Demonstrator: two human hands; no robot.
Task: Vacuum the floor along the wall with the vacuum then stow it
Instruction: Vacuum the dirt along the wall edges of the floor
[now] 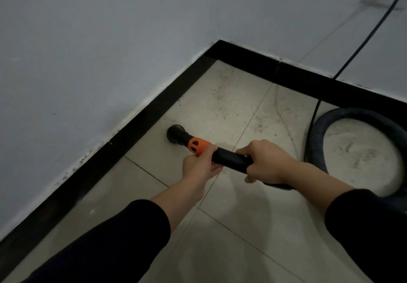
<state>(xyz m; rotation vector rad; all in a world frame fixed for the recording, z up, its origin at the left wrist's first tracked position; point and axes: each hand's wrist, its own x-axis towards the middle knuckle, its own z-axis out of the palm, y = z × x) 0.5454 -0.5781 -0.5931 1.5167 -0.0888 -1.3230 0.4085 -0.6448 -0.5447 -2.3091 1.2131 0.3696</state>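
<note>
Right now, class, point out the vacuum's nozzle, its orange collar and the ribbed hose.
nozzle point(175, 133): head view, on its round black tip.
orange collar point(198, 146): head view, on the middle of the orange band.
ribbed hose point(361, 114): head view, on the top of its loop.

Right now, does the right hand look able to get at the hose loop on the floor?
Probably yes, once freed: the right hand grips the vacuum wand, and the hose loop lies just beside it with only bare tile between.
</note>
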